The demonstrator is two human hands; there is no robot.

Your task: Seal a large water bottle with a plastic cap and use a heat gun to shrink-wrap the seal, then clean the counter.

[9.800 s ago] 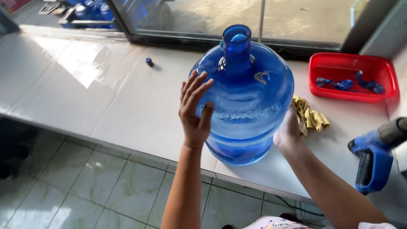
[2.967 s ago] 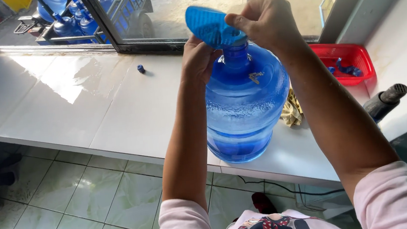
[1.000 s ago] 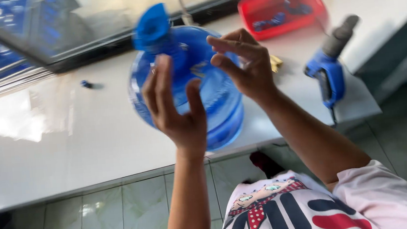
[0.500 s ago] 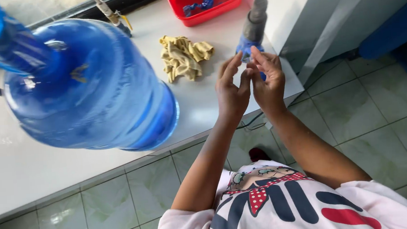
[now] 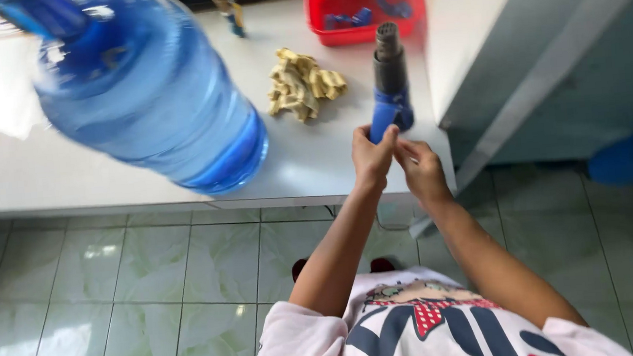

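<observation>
A blue and black power drill (image 5: 390,80) lies on the white counter (image 5: 315,159) near its front right corner, its chuck pointing away from me. My left hand (image 5: 370,154) is wrapped around the drill's blue handle. Pressed close beside it, my right hand (image 5: 419,167) has its fingertips pinching the lower end of the same handle. A large blue water bottle (image 5: 149,93) stands on the counter to the left, apart from both hands.
A crumpled yellow cloth (image 5: 305,87) lies between the bottle and the drill. A red tray (image 5: 324,5) with small blue parts sits at the back. A white wall (image 5: 464,28) borders the counter on the right. Below is a green tiled floor (image 5: 151,292).
Both hands have left the bottle and moved right to the drill at the counter's corner. The view has swung right and down, so the bottle now sits at the left.
</observation>
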